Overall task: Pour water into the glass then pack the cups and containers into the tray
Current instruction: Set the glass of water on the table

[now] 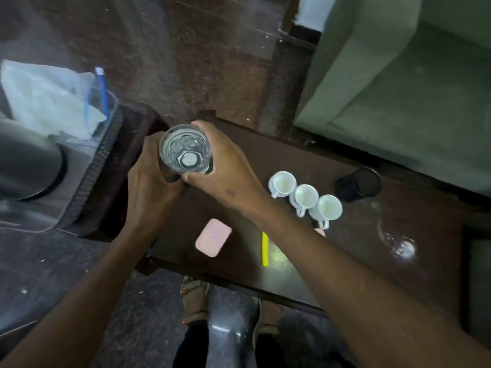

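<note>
A clear glass (pixel 186 148) with water in it is seen from above, over the left end of the dark table (pixel 292 274). My right hand (pixel 225 168) grips it round the rim and side. My left hand (pixel 151 179) curls round a dark object (pixel 168 177) pressed against the glass from below; what it is cannot be told. Three white cups (pixel 305 196) stand in a diagonal row right of my right wrist. A black round container (pixel 358 184) stands beyond them. Another clear glass piece (pixel 398 243) sits at the table's right.
A pink flat case (pixel 214 237) and a yellow pen (pixel 265 248) lie near the table's front edge. At the left a clear plastic tray (pixel 103 144) holds a grey round vessel (pixel 26 166) and white bags. A green sofa (pixel 411 88) fills the upper right.
</note>
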`<state>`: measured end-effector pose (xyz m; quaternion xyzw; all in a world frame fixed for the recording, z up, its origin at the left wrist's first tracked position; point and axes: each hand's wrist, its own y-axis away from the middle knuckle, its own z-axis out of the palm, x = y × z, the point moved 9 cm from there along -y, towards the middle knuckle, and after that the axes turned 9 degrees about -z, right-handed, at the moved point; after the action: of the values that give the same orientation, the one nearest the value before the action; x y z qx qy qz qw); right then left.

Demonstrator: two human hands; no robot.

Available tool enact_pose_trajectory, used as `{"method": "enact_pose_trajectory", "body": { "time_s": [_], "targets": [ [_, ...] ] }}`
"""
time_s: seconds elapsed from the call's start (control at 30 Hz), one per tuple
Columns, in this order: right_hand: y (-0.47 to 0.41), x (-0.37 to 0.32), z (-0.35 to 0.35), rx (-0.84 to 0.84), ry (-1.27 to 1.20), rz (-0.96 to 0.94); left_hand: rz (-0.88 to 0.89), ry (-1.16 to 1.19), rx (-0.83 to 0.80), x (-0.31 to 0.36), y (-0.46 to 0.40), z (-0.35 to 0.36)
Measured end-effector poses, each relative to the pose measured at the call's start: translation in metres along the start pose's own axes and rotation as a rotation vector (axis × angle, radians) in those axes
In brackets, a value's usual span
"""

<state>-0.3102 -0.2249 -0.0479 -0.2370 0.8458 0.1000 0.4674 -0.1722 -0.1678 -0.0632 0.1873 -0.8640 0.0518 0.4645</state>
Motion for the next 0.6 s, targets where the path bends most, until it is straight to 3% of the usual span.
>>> {"method": "enact_pose_trajectory", "body": {
  "time_s": [0.17,0.6],
  "targets": [
    [0.057,0.062,-0.065,0.063,0.066,0.1,0.042,0.059,-0.176,0.044,0.024,0.086],
    [0.17,0.184,-0.211,0.267,0.114,0.31,0.176,0.026,-0.436,0.137,0.062,0.282]
  ]
}}
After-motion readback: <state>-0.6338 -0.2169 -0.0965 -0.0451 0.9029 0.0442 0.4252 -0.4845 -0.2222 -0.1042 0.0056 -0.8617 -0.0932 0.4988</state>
